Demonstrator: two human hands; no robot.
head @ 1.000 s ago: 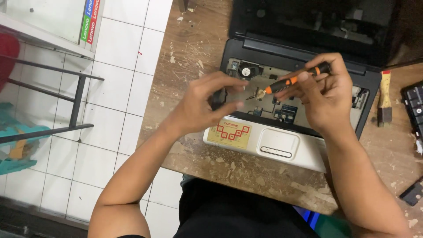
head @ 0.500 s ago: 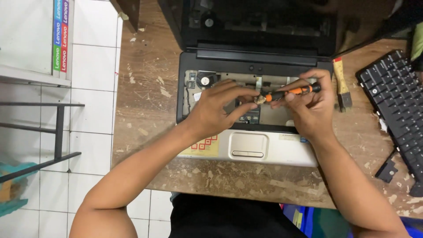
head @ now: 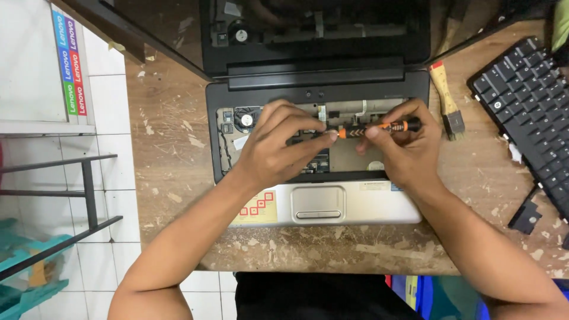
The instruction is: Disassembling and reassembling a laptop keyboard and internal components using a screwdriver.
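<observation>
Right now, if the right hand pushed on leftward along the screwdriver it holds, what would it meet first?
The left hand: its fingertips pinch the screwdriver at the tip, straight ahead of the right hand, above the opened laptop.

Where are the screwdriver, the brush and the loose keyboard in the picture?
screwdriver (head: 379,127): head view, on the black and orange handle between the two hands.
brush (head: 444,95): head view, on the wooden handle, right of the laptop.
loose keyboard (head: 524,98): head view, on the black keys at the right edge.

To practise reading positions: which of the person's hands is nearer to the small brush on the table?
Right. The right hand holds the screwdriver just left of the brush; the left hand is farther left, over the opened laptop.
</observation>
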